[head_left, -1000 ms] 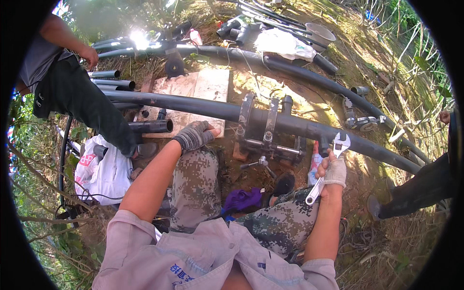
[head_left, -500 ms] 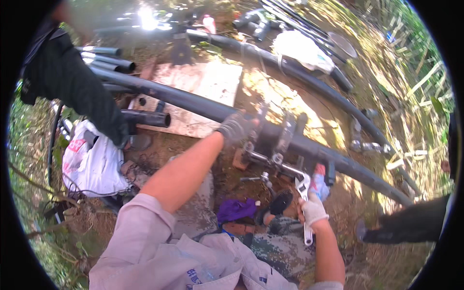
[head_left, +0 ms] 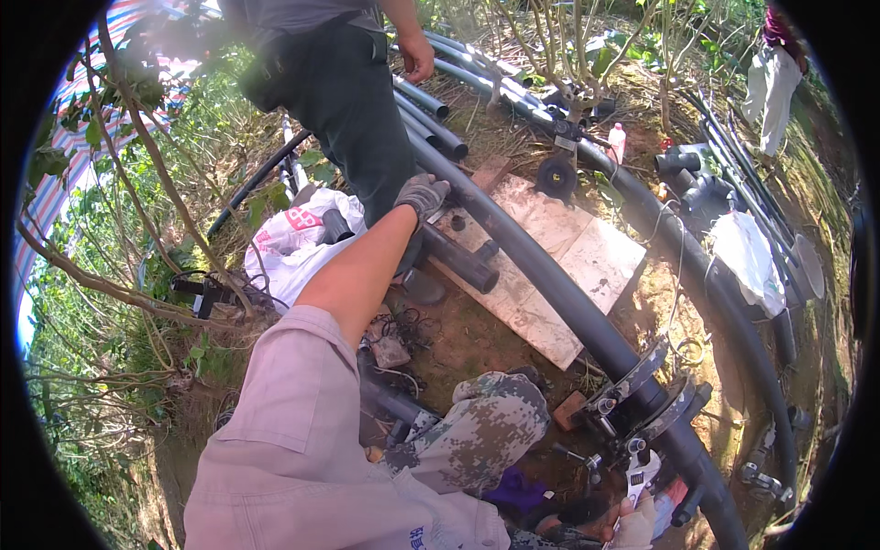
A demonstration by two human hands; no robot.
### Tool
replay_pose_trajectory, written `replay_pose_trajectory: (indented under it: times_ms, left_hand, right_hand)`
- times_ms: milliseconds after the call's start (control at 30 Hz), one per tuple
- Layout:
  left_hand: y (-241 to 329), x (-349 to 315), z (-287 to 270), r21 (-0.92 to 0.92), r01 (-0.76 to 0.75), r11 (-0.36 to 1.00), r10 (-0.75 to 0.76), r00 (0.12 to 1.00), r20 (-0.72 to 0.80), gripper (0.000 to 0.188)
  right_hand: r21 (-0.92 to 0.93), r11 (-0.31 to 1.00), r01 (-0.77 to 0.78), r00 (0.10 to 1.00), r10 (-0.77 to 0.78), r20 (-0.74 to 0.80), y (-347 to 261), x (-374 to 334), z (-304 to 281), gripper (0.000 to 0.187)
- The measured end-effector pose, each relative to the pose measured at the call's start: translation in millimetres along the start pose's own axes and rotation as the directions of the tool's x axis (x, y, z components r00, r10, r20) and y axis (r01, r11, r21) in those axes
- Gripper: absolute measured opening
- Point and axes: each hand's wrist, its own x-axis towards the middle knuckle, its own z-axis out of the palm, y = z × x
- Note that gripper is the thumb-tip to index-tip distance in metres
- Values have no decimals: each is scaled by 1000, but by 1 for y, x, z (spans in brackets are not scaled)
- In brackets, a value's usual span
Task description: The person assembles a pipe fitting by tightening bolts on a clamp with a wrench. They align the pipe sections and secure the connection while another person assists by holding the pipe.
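My right hand (head_left: pixel 632 524), in a pale glove at the lower edge, is closed around an adjustable wrench (head_left: pixel 641 477). The wrench head is up beside a bolt of the metal pipe clamp (head_left: pixel 642 390). That clamp encircles a long black pipe (head_left: pixel 541 270) slanting down to the right. Stretched far forward, my left hand (head_left: pixel 422 196) wears a grey glove with its fingers curled. It is beside the pipe's upper part, in front of a co-worker's dark trouser leg (head_left: pixel 353 119). Whether it grips anything is hidden. Below it lies a short black pipe (head_left: pixel 463 261).
A dirty pale board (head_left: pixel 582 257) lies under the long pipe. Another black pipe (head_left: pixel 724 293) runs along the right, beside a white bag (head_left: pixel 747 257). Near the co-worker's feet sits a white plastic bag (head_left: pixel 275 243). Thin branches (head_left: pixel 137 298) crowd the left.
The view has turned left, so the clamp appears further right and lower. My left hand has moved up along the pipe, away from the clamp. The wrench stays in my right hand.
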Motion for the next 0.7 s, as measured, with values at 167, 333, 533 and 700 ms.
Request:
replay_pose_trajectory:
  times_ms: [167,333,533,700]
  left_hand:
    - [-85,-2,69,145,293,945,-315,935,163,55]
    - [-34,2,191,152,139,978,-177,946,271,85]
    - [44,30,225,124,345,930,-366,851,378,91]
    - [55,144,152,-275,316,908,-269,943,193,101]
  right_hand:
    - [127,990,-60,995,70,-74,-18,-10,22,59]
    - [49,996,-73,993,77,-84,-10,-5,23,15]
    - [279,947,-160,987,161,19,11,-3,53,50]
    - [57,997,-43,985,33,167,19,25,67,32]
